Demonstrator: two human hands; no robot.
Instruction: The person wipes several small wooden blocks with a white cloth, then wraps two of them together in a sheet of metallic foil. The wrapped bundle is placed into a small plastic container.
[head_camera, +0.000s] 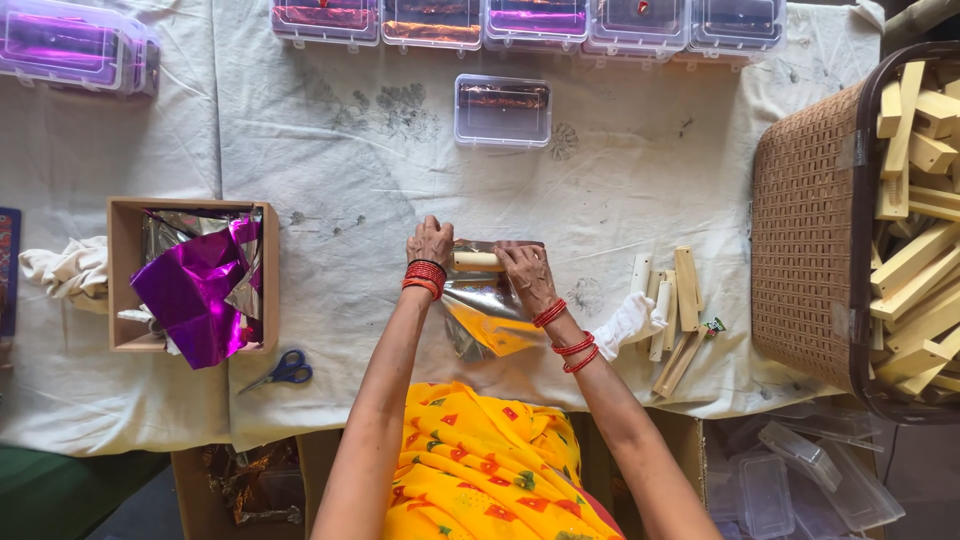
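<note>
A pale wooden stick (476, 261) lies crosswise on a sheet of shiny silver foil (487, 312) spread on the white cloth. My left hand (430, 243) presses on the stick's left end, fingers curled over it. My right hand (525, 275) grips the right end together with the foil edge. Both wrists carry red bangles. The foil's near part hangs toward me, reflecting yellow.
A shallow wooden box (124, 275) with purple and silver foil sits left, blue-handled scissors (285, 371) beside it. Loose wooden sticks (672, 305) and a white rag lie right. A woven basket (808, 235) of sticks stands far right. Clear plastic boxes (502, 110) line the far edge.
</note>
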